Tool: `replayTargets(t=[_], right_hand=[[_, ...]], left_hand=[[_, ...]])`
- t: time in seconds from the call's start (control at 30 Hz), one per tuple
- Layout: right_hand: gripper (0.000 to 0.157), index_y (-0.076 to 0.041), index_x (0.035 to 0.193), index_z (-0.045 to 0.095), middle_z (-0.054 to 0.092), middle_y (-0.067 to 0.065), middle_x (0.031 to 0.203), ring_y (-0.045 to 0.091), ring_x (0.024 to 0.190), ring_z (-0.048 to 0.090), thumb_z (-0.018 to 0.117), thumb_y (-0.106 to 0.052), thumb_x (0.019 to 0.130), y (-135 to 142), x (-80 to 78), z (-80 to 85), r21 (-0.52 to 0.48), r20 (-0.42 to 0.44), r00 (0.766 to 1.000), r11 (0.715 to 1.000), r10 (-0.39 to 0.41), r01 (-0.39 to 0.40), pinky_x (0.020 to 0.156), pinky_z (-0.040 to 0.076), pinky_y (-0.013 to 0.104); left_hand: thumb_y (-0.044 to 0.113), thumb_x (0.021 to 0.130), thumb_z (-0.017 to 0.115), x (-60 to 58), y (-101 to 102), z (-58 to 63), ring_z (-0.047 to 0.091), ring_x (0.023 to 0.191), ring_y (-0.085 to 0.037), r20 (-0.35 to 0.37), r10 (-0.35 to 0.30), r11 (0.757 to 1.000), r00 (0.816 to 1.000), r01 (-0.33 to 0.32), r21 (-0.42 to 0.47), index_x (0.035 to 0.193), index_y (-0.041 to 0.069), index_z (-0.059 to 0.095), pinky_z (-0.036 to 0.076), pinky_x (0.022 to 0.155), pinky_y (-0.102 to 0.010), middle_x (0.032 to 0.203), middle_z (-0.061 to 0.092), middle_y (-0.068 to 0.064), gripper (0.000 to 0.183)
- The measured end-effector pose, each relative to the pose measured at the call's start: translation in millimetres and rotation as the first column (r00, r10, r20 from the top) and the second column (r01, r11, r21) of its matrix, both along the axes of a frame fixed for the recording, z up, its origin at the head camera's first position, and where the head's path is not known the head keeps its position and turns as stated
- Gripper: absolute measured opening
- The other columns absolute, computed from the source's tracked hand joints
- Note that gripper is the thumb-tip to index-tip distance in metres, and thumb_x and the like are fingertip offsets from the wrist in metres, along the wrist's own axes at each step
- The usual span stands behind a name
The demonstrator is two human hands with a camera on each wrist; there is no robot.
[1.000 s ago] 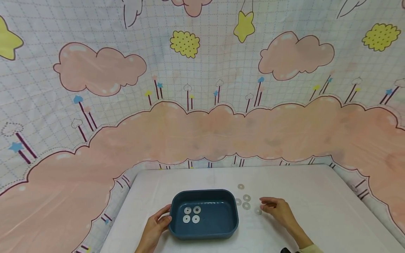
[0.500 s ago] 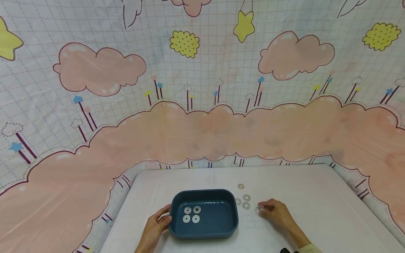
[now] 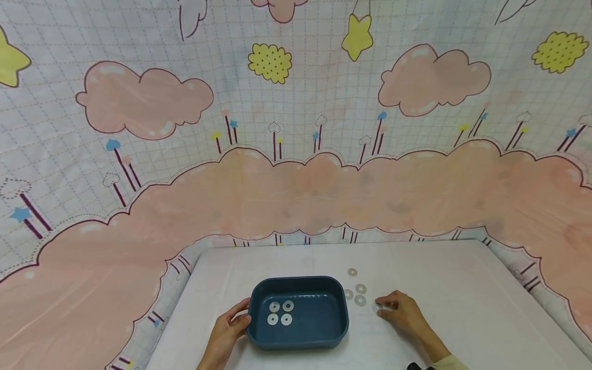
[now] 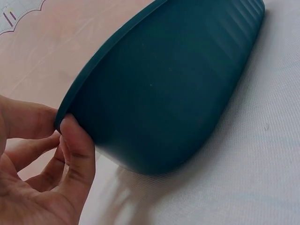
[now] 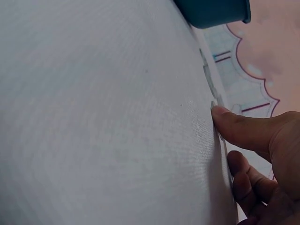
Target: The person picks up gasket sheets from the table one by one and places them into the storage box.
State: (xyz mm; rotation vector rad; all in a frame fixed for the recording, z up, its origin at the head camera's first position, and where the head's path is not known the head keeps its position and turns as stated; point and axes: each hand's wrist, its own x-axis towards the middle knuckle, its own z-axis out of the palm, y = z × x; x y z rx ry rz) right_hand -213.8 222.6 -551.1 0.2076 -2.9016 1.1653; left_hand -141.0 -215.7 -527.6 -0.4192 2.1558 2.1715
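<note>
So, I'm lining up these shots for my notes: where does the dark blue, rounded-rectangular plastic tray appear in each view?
Head: the dark blue, rounded-rectangular plastic tray sits at lower centre, the left hand at its left end.
Left wrist: large across the upper middle, its rim pinched by that hand.
Right wrist: only one corner, at the top edge, right of centre.
Shared landmark: the white, cloth-textured tabletop, in all three.

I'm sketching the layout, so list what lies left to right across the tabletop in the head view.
Left hand, blue tray, cluster of four flat rings outside the tray, right hand.
</note>
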Motion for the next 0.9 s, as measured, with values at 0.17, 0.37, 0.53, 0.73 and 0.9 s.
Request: replayTargets(t=[0.17, 0.37, 0.53, 0.73, 0.9], right_hand=[[0.025, -0.014, 0.096, 0.076, 0.066, -0.001, 0.092, 0.014, 0.085, 0.052, 0.084, -0.014, 0.072, -1.1, 0.4, 2.6, -0.009, 0.013, 1.000, 1.000, -0.011, 0.011, 0.074, 0.042, 0.029], [0.024, -0.015, 0.095, 0.072, 0.065, -0.004, 0.086, 0.011, 0.081, 0.052, 0.082, -0.011, 0.073, -1.7, 2.9, 2.4, -0.050, 0.027, 0.999, 0.998, -0.026, 0.027, 0.074, 0.042, 0.026], [0.018, -0.014, 0.092, 0.073, 0.064, -0.004, 0.081, 0.008, 0.073, 0.052, 0.078, -0.007, 0.076, -3.0, 4.7, 3.2, -0.079, 0.033, 0.998, 0.995, -0.061, 0.064, 0.068, 0.041, 0.023], [0.011, -0.015, 0.091, 0.075, 0.070, -0.003, 0.083, 0.009, 0.077, 0.059, 0.074, -0.008, 0.082, -5.4, 8.3, 5.9, -0.082, 0.054, 0.994, 0.992, -0.095, 0.100, 0.073, 0.045, 0.027], [0.010, -0.012, 0.093, 0.076, 0.073, 0.000, 0.088, 0.009, 0.078, 0.063, 0.074, -0.010, 0.083, -7.1, 11.8, 9.4, -0.127, 0.048, 0.995, 0.988, -0.086, 0.092, 0.072, 0.049, 0.025]], left_hand=[[0.002, 0.094, 0.059, -0.5, -1.1, -0.2, 0.062, 0.105, -0.019, 0.000, -0.007, 1.000, 1.000, 0.007, -0.001, 0.143, -0.002, 0.046, 0.056, 0.081, -0.030, 0.137, 0.050, -0.022, 0.051], [0.000, 0.094, 0.059, -0.6, -0.5, -1.3, 0.062, 0.106, -0.020, 0.001, 0.002, 1.000, 1.000, -0.002, -0.005, 0.143, -0.002, 0.047, 0.056, 0.080, -0.031, 0.136, 0.051, -0.020, 0.050], [0.001, 0.095, 0.058, -0.6, -1.6, -1.1, 0.062, 0.106, -0.020, 0.007, 0.000, 1.000, 1.000, 0.000, -0.007, 0.143, -0.001, 0.047, 0.056, 0.082, -0.032, 0.137, 0.051, -0.022, 0.050], [0.005, 0.095, 0.060, 0.5, -2.6, -1.1, 0.062, 0.105, -0.017, 0.002, -0.020, 1.000, 1.000, 0.020, -0.012, 0.144, -0.001, 0.045, 0.057, 0.083, -0.030, 0.138, 0.050, -0.022, 0.051], [0.004, 0.094, 0.061, 1.7, -1.2, -0.1, 0.063, 0.102, -0.014, -0.016, -0.025, 1.000, 1.000, 0.025, 0.015, 0.144, -0.002, 0.045, 0.056, 0.081, -0.028, 0.135, 0.051, -0.020, 0.053]])
